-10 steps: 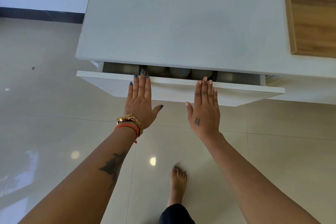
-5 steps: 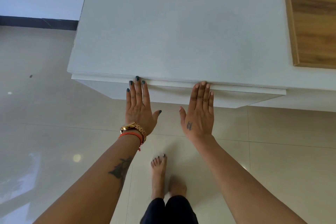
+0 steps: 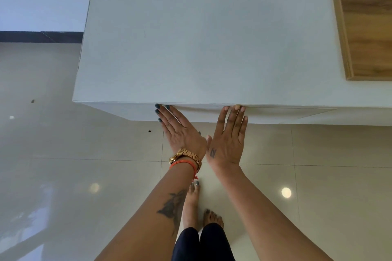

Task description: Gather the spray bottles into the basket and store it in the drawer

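Drawer front (image 3: 265,113) sits flush beneath the white tabletop (image 3: 201,38) — basket and bottles not visible. Left hand (image 3: 182,133) and right hand (image 3: 228,140) flat, fingers extended together, holding nothing. Panel looks rigid, smooth — best pressed by its upper edge.

Even daylight, sharp focus throughout. My glossy floor tiles (image 3: 318,176) show round lamp glare; wide-angle distortion bends the cabinet top (image 3: 201,38) edges.

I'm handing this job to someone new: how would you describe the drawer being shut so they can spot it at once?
Find the big white cabinet top beside the wooden panel. The drawer is the white front directly under its near edge, handleless. It is the panel that the left hand and right hand press flat against.
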